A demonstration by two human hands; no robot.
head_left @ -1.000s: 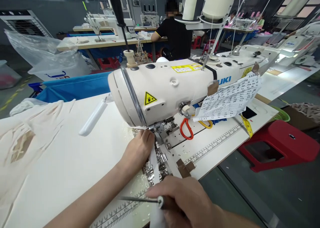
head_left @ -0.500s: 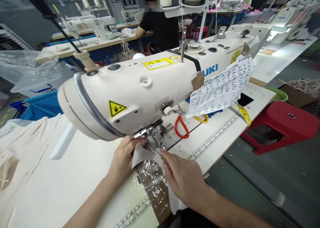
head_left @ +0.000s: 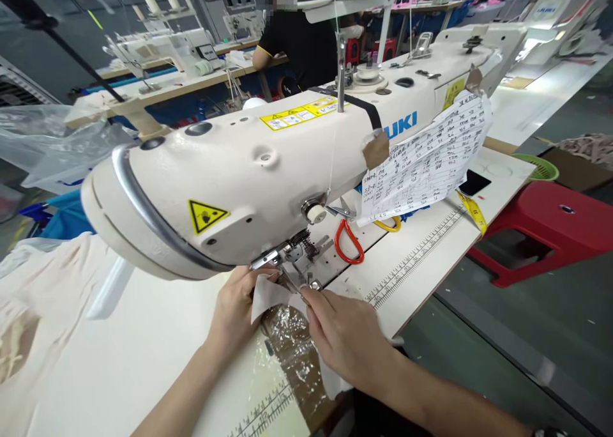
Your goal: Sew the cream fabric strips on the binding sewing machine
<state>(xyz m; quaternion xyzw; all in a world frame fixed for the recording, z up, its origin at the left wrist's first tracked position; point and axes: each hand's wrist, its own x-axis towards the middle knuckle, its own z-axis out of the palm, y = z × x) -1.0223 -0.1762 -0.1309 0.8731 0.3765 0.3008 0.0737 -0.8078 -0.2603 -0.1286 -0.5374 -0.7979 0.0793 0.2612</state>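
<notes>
A white sewing machine [head_left: 215, 168] spans the middle of the view. Below its needle area, my left hand [head_left: 238, 303] is closed on the edge of a white fabric piece [head_left: 269, 298], its fingertips partly hidden under the machine head. My right hand [head_left: 342, 328] pinches close to the presser foot, thumb and forefinger pressed together; what lies between them is too small to make out. The fabric curves between the hands and hangs down beside the right one, over clear tape [head_left: 294, 341] on the table edge.
Red-handled scissors [head_left: 348, 242] lie right of the needle area. A handwritten sheet [head_left: 421, 162] hangs on the machine. Pale cloth [head_left: 43, 315] covers the table's left. A red stool [head_left: 550, 226] stands at right; a person in black [head_left: 306, 50] sits beyond.
The view has shifted slightly, so the machine's head appears further left. Both hands keep nearly the same place by the needle area, with the fabric hardly moved.
</notes>
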